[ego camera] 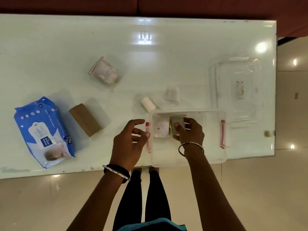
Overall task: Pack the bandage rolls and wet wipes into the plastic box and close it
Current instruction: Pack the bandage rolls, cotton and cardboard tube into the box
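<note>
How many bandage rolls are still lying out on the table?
4: a bagged roll far left, a brown roll beside the wipes pack, a white roll and a wrapped roll behind the box.

1 head view – looks steeply down, close, over table [66, 47] near edge.

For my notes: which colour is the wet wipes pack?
Blue with white label; wet wipes pack, head view.
</note>
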